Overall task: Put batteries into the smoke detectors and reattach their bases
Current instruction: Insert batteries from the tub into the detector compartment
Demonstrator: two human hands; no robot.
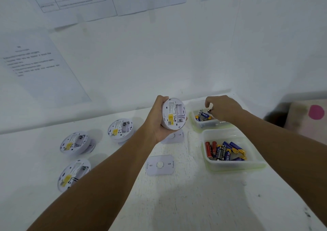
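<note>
left hand (160, 124): holding smoke detector (174, 113), open back up | right hand (223, 108): fingers curled over far battery tray (194, 122), grip unclear

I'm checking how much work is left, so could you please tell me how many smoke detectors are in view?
4: one held in the left hand, detector; three on the table at left, far, middle, near. Arms may hide others.

The smoke detectors (174, 113) are white with a yellow sticker and small black print; the table (194, 204) is white too. The batteries (225, 151) are red, blue and black with yellow ends; their tub (230, 165) is clear.
</note>
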